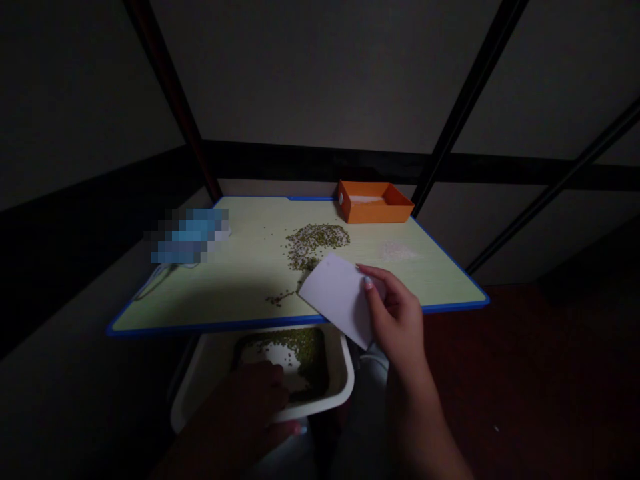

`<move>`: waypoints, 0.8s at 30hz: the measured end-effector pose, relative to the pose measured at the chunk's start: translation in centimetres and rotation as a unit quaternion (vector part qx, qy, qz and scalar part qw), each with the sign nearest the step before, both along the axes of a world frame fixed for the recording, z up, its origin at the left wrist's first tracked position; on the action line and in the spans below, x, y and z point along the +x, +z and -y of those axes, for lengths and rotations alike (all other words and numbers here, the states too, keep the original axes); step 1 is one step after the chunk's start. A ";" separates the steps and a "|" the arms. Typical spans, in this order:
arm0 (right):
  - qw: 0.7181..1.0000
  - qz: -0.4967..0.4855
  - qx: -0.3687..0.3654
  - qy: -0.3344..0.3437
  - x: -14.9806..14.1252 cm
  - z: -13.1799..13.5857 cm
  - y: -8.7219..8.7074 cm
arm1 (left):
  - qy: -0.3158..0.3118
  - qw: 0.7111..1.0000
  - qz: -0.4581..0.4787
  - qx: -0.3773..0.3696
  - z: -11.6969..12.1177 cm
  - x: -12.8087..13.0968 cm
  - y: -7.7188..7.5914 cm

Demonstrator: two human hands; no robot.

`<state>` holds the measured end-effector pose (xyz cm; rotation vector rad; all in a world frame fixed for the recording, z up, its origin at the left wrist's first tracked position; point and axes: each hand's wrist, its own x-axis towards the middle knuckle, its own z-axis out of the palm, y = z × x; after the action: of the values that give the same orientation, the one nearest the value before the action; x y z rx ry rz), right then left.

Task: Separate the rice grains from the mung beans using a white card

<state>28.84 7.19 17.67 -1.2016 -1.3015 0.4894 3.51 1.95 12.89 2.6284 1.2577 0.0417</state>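
Observation:
My right hand [395,320] pinches a white card [337,297] held at a slant over the front edge of a pale green table with a blue rim [200,327]. Just beyond the card lies a loose heap of small green beans [313,243], with a few strays [280,298] near the front edge. My left hand [260,400] grips the near rim of a white tray [340,393] held below the table edge. The tray holds green beans [305,353] along its far side and right.
An orange box [373,202] with something white inside stands at the table's back edge. A faint patch of white grains [399,251] lies right of the beans. A blurred blue object [190,235] sits at the left. Dark frame bars cross behind. The scene is dim.

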 end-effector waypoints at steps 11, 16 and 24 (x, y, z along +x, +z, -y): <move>0.995 0.088 0.021 -0.030 -0.3 0.9 -0.2 | -0.001 1.000 -0.010 -0.008 -0.3 -0.2 0.1; 0.997 0.065 0.013 -0.037 1.3 0.6 -0.4 | 0.004 1.000 0.003 0.007 -0.3 -0.2 -0.4; 0.995 -0.010 0.023 -0.095 4.3 0.3 -0.1 | 0.001 0.999 0.022 0.025 -0.3 -0.8 -0.7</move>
<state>33.12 6.85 17.57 -1.2640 -1.1606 0.3306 2.72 2.24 12.18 2.6523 1.2615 0.1314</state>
